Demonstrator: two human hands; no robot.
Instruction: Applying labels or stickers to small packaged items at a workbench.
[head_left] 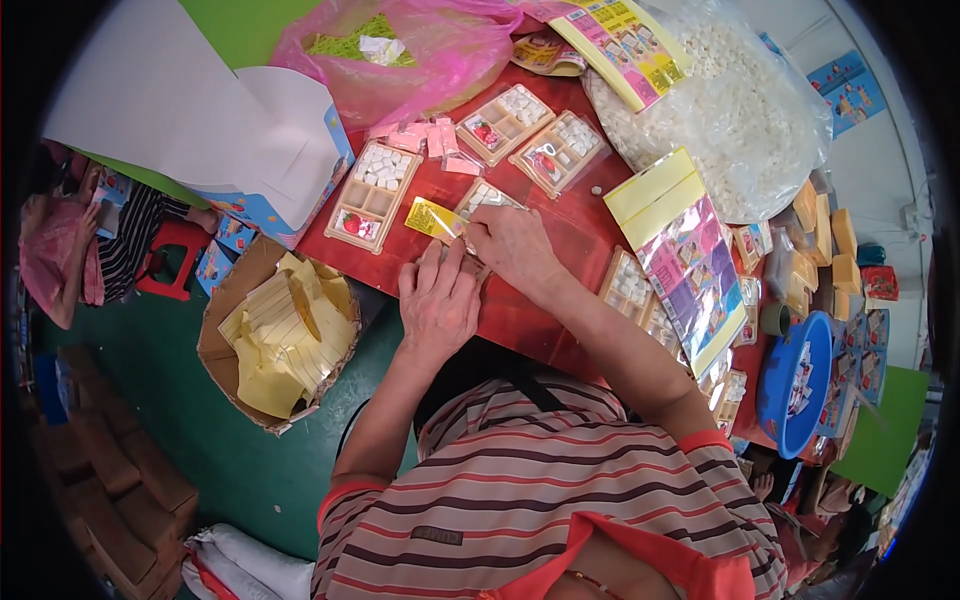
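At the table's front, my left hand (440, 298) and my right hand (515, 248) meet with fingertips close together. A small glossy yellow label (430, 217) sticks out beyond them, its lower end pinched at my fingers. Beneath my hands lies a divided plastic tray (488, 195) with white pieces in its far part; its near part is hidden. To the left is a similar tray (374, 195) with white cubes and a strawberry picture. Two more, a tray (505, 122) and another tray (562, 152), lie farther back. Pink packets (425, 138) are piled between them.
A carton (215, 330) of yellow paper stands left of the red table (330, 245). A pink plastic bag (420, 75) and a clear bag of white pieces (720, 110) are at the back. Printed sheets (685, 255) and a blue basin (795, 385) are on the right.
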